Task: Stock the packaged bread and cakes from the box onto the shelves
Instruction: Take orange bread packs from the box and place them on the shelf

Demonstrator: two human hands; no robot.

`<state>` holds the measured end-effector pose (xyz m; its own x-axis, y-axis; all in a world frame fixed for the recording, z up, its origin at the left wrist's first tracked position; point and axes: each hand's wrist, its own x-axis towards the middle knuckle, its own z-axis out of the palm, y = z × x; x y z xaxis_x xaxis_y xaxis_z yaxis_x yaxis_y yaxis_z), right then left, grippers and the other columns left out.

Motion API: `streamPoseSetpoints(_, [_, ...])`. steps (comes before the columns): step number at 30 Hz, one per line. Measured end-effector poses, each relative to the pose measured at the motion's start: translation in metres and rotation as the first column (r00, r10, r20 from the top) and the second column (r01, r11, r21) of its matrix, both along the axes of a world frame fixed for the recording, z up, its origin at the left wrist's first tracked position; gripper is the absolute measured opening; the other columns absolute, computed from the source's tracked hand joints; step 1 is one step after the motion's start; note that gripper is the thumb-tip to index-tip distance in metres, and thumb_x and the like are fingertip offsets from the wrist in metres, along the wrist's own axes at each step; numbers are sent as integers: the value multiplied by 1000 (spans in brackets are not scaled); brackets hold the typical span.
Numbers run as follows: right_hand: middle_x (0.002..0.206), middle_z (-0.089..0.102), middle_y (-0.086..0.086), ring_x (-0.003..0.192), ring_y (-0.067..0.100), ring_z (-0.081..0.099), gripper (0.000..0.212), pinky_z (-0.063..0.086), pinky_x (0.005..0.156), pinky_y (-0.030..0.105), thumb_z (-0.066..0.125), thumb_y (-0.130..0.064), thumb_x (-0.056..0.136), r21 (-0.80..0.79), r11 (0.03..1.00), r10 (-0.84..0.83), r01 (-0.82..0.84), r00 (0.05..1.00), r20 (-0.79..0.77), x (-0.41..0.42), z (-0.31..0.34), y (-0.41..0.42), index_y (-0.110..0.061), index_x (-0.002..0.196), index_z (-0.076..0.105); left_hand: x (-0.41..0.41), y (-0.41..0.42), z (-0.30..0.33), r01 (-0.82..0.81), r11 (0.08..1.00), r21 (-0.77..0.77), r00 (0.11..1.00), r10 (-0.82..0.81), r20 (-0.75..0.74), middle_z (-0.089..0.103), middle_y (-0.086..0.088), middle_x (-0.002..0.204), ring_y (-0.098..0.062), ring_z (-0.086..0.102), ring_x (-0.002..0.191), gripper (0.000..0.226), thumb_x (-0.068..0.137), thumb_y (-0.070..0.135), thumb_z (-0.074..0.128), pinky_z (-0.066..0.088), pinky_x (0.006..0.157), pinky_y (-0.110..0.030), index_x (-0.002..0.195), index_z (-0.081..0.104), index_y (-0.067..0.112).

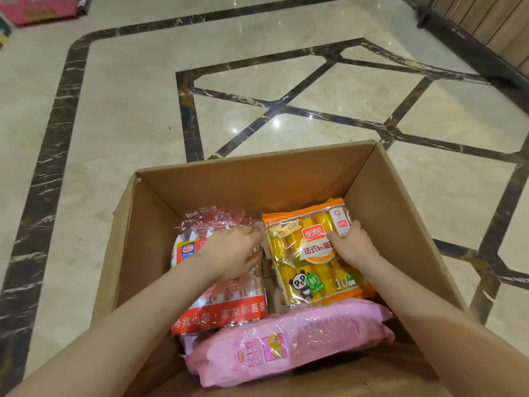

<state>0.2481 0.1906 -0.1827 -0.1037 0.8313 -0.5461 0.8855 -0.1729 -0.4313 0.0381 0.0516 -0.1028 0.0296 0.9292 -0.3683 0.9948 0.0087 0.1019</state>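
Note:
An open cardboard box (257, 179) stands on the floor below me. Inside it, at the left, lies a red and white bread bag (223, 308) with a crinkled clear top. My left hand (232, 253) rests on this bag, its fingers curled over the bag's right edge. To the right lies an orange pack of soft bread sticks (309, 270) with a panda on it. My right hand (353, 243) grips the pack near its upper right corner, thumb on the front. A pink cake bag (286, 345) lies across the near side of the box.
The box sits on a glossy marble floor (143, 110) with dark inlaid lines. A pink carton (40, 8) lies at the far left. A dark-based wooden counter or shelf unit (486, 27) runs along the far right.

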Motion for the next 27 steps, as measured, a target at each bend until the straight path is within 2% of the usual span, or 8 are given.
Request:
streamPoseSetpoints(7, [132,45,17,118,36,49,79,44,96,50,69,-49,76,25,999,-39,38,999,28,-4,-2,5,-7,132,32,0,-2,-8,-28,999,-24,999,27,-23,53,-4,124,-25,53,113,37,97,33,37,43,86,-35,129,46,17])
streamPoseSetpoints(11, [132,41,18,122,35,43,85,40,99,45,72,-54,71,41,999,-31,28,997,69,-7,-1,0,-5,131,38,-1,-2,-12,-41,999,-15,999,41,6,54,-4,125,-25,52,114,37,97,33,37,43,89,-37,129,46,17])
streamPoseSetpoints(16, [130,40,17,124,34,39,75,38,98,41,74,-55,68,11,998,-57,57,998,34,-8,6,-6,-6,120,52,-3,-3,-17,-54,999,-1,998,54,37,53,-3,125,-23,52,113,37,97,33,37,44,89,-36,129,47,18])
streamPoseSetpoints(18, [129,40,17,124,33,38,76,38,98,41,75,-55,67,24,998,-53,53,999,9,-9,6,-8,-6,121,51,-5,-4,-18,-58,998,13,997,58,44,54,-3,124,-22,52,112,36,97,32,37,44,87,-35,128,47,18])
streamPoseSetpoints(21, [127,46,17,119,34,46,81,43,97,44,79,-48,66,34,996,-84,87,993,-84,-13,8,-12,-6,125,42,-7,-5,-21,-68,998,9,996,68,53,54,-3,124,-22,53,113,37,97,32,37,44,88,-36,130,46,20])
streamPoseSetpoints(24, [113,59,11,103,30,60,70,51,87,44,82,-39,67,8,993,-117,121,975,-189,-14,15,-12,-9,113,39,-9,-7,-26,-88,996,-15,994,89,68,55,-4,124,-24,54,113,38,96,32,36,47,90,-38,131,45,21])
streamPoseSetpoints(27, [108,60,6,98,27,63,66,52,84,46,80,-43,67,36,996,-76,85,979,-190,-12,27,-12,-15,108,36,-10,-7,-28,-91,996,-15,994,92,59,56,-4,120,-24,54,111,35,96,32,36,46,87,-38,126,48,20])
